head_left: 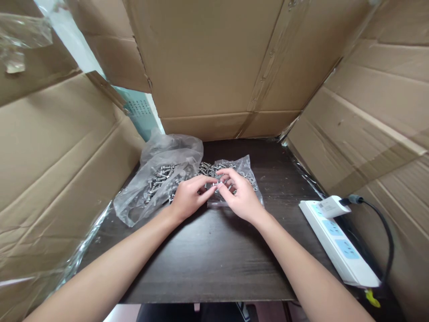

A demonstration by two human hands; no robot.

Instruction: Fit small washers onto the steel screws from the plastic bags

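Above the dark table, my left hand (190, 197) and my right hand (241, 197) meet at the fingertips, both closed in a pinch. Between them is a small shiny metal bolt (216, 184); its ends are partly covered by fingers, and I cannot make out whether a nut or washer sits on it. Left of my left hand lies a clear plastic bag (134, 206) with many bolts (157, 179) in it. Beneath and behind my right hand is a second clear bag (246, 164) with washers or nuts (250, 180). More bolts (206, 168) lie heaped between the bags.
Cardboard walls (214, 58) enclose the dark table (201, 259) at the back and both sides. A white power strip (338, 243) with a plugged-in adapter (331, 206) and black cable (385, 223) lies at the right. The table's front edge is close to me.
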